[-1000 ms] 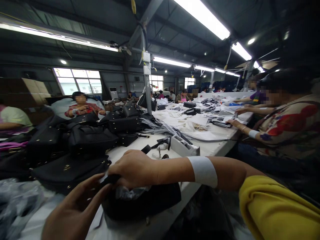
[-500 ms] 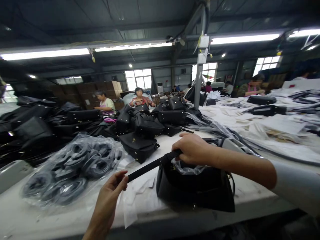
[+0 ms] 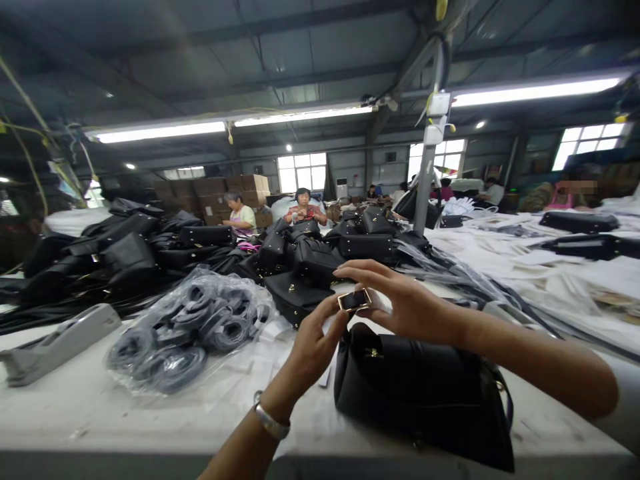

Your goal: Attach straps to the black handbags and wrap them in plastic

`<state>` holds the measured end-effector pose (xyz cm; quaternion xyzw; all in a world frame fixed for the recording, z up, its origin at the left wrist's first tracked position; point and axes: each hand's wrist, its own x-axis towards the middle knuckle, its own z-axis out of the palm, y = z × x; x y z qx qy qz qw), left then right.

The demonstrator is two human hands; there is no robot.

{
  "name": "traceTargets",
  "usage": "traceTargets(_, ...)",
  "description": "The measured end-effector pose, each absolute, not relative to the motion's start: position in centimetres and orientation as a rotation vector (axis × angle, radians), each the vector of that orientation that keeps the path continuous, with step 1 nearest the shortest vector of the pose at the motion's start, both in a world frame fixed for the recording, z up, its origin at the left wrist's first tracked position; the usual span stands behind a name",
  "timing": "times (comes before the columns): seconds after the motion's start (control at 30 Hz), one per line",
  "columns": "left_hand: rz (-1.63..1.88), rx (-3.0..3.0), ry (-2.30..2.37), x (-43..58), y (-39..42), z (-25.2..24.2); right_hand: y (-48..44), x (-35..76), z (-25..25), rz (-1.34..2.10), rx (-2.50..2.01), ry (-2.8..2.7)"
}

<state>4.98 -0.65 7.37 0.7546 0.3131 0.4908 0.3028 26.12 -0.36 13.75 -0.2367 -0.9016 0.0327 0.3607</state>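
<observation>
A gold-rimmed rectangular buckle (image 3: 355, 301) on a black strap is up in front of me, above the left end of a black handbag (image 3: 425, 393). My left hand (image 3: 313, 343) pinches the buckle from the left, thumb and fingers closed at its edge. From the right, my right hand (image 3: 400, 297) closes on the same buckle, its long fingers reaching over the top and the thumb below. Most of the strap is hidden behind the hands. The handbag rests on the white table (image 3: 310, 427) with its flap and a gold clasp showing.
Left of my hands lies a clear plastic bag of coiled grey strips (image 3: 185, 333), with a grey tape dispenser (image 3: 63, 343) beyond it. Black handbags (image 3: 310, 257) are piled across the table. A metal post (image 3: 427, 180) rises behind; several people work farther back.
My hands have come together at the buckle; before, they were apart with the black strap stretched between them. The view has shifted, so the scene sits farther right.
</observation>
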Motion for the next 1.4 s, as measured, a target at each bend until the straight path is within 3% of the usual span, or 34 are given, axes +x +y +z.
traceTargets(0.27,1.125,1.549,0.611,7.6,-0.6,9.7,-0.9,28.8,11.9,0.376,-0.927,-2.231)
traceTargets(0.5,1.053,1.481,0.626,7.3,-0.2,9.8,1.6,32.7,12.1,-0.424,-1.016,-2.330)
traceTargets(0.7,1.000,1.509,0.615,7.7,0.0,10.7,-1.0,33.4,12.5,-0.539,-0.976,-2.140)
traceTargets(0.8,1.054,1.540,0.590,8.1,0.2,10.9,-4.2,31.4,11.8,-0.278,-0.976,-1.958)
traceTargets(0.9,1.084,1.505,0.543,8.2,0.3,10.8,-5.5,29.1,10.2,0.533,-1.144,-1.907)
traceTargets(0.97,1.077,1.496,0.507,8.1,0.1,10.7,-5.0,27.8,9.3,1.145,-1.118,-1.625)
traceTargets(1.03,1.066,1.501,0.501,8.1,-0.2,10.6,-4.0,26.7,8.8,1.494,-0.939,-1.224)
traceTargets(1.23,1.101,1.487,0.607,7.8,-0.3,10.4,-2.2,25.5,9.5,1.461,-0.546,-0.655)
traceTargets(1.4,1.060,1.602,0.682,7.9,-0.4,10.2,-3.5,25.2,9.2,1.334,-0.640,-0.753)
